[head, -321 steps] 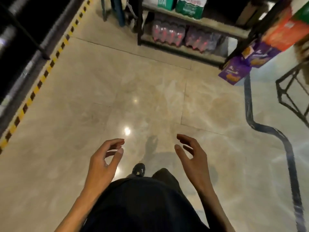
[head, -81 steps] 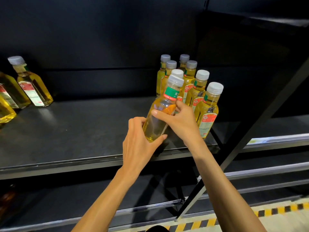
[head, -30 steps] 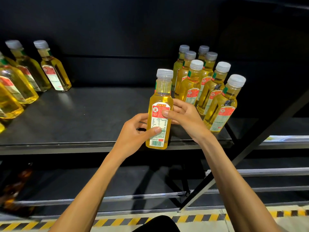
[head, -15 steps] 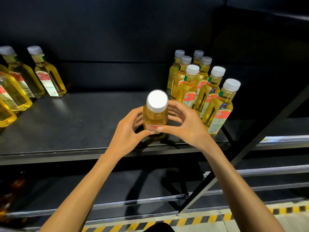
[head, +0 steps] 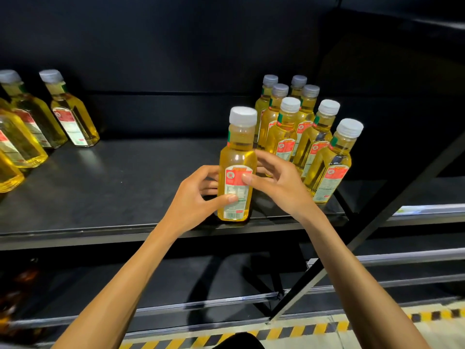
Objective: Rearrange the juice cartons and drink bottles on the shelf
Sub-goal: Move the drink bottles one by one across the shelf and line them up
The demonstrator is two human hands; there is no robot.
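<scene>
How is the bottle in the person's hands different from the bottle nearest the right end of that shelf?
The held bottle is gripped by the left hand and right hand; the rightmost bottle is untouched. The held bottle stands apart, left of the cluster; the rightmost bottle forms its front corner. Both have white caps, yellow liquid and red-and-white labels, and both are near the front of the shelf.

Bare shelf (head: 130, 182) runs wide between the left bottles (head: 71, 117) and the front bottle (head: 236, 157); to the right a tight cluster (head: 312, 137) blocks the back, and a diagonal brace (head: 392, 212) crosses the shelf's right front corner; space above the caps (head: 290, 104) is open
</scene>
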